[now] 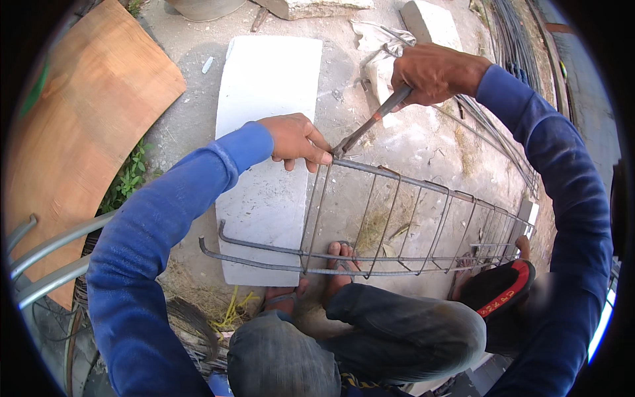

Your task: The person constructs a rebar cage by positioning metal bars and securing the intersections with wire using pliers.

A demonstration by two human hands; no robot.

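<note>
A long steel rebar cage, made of ribbed bars with thin square stirrups, stretches from before me toward the lower right. My left hand is closed at its upper left corner, thumb and fingers pinching the bar end by a stirrup. Gripped in my right hand are long-handled tying pincers, slanting down to the left. Their jaws meet that same corner, just beside my left fingertips; any tie wire there is too small to make out. Hooked ends of the lower bars stick out to the left.
A white board lies on the ground under my left hand. Left are a curved plywood sheet and metal tubes. Loose rods lie far right. A person in a black cap is close by my right arm, near the cage.
</note>
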